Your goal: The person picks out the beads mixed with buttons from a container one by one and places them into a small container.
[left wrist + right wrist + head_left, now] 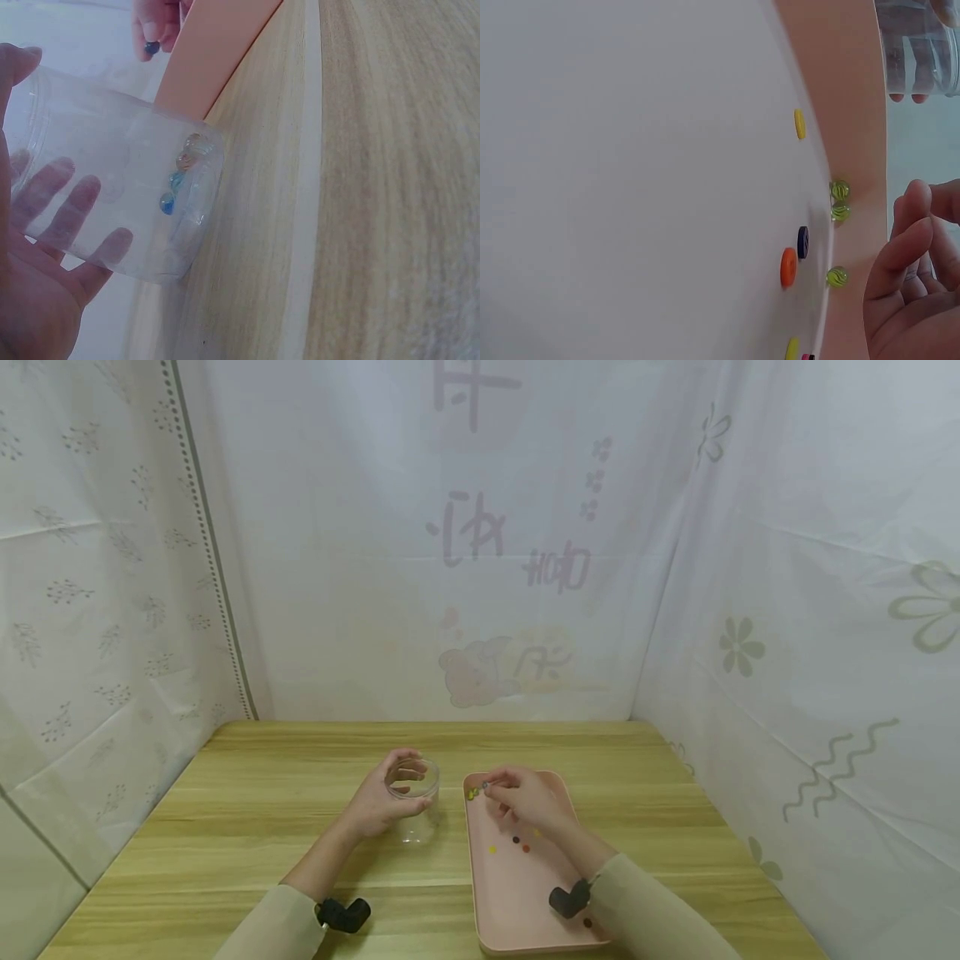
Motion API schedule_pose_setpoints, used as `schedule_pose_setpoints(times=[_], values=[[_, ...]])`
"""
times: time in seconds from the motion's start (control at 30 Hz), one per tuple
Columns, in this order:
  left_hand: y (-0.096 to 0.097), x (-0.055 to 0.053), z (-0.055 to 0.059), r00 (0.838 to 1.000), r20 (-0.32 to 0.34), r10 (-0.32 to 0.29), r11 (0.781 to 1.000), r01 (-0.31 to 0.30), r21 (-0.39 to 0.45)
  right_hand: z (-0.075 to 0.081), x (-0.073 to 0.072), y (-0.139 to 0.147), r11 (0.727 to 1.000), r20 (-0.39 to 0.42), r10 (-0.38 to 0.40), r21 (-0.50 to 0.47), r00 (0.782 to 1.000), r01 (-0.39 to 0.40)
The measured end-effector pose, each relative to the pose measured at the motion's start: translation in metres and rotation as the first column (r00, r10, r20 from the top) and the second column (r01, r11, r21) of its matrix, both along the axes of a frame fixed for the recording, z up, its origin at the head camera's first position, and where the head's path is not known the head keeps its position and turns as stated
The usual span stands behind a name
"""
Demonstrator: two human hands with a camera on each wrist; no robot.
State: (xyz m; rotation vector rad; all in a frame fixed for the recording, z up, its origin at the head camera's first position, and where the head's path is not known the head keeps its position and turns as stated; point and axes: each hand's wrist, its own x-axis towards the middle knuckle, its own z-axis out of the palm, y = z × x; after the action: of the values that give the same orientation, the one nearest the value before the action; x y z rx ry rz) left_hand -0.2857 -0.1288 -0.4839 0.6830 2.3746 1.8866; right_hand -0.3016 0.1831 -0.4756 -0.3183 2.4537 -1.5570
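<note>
A clear plastic jar [417, 818] stands roughly upright left of the tray, gripped round its side by my left hand [384, 795]. Whether its base touches the table I cannot tell. Several glass marbles [176, 180] lie at the jar's bottom in the left wrist view. Over the far left corner of the pink tray [510, 902], my right hand [528, 797] pinches a dark blue marble [151, 48] between thumb and finger. In the right wrist view that marble is hidden by the fingers, and green-yellow marbles [837, 277] lie along the tray's wall below the hand.
Flat buttons lie scattered in the tray: a yellow button [800, 124], a dark blue button [803, 242], an orange button [788, 267] and others. The tray's raised rim stands between jar and buttons. Patterned white curtains [337, 568] enclose the wooden table [300, 760].
</note>
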Motion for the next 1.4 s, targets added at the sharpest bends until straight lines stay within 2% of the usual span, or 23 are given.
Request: schedule_pose_setpoints(times=[0.4,0.8,0.97,1.27,1.4], values=[[0.0,0.0,0.001,1.0,-0.002,0.004,1.0,-0.004,0.009,0.004,0.002,0.006,0.997,-0.013,-0.021,-0.072,1.0,0.02],[0.001,0.001,0.002,1.0,0.005,0.01,1.0,-0.01,0.008,0.012,0.002,0.004,0.996,-0.009,-0.036,-0.085,0.999,0.035],[0.001,0.001,0.002,1.0,0.013,0.013,1.0,-0.013,0.007,0.019,0.003,0.003,0.997,-0.027,-0.025,-0.07,0.999,0.023],[0.001,0.001,0.001,1.0,0.022,0.008,1.0,-0.008,0.016,0.027,0.005,-0.003,0.994,-0.005,-0.003,-0.11,1.0,0.003],[0.001,0.001,0.001,1.0,0.019,0.007,1.0,-0.008,0.017,0.032,0.005,-0.006,0.992,-0.028,0.018,-0.125,0.999,-0.021]])
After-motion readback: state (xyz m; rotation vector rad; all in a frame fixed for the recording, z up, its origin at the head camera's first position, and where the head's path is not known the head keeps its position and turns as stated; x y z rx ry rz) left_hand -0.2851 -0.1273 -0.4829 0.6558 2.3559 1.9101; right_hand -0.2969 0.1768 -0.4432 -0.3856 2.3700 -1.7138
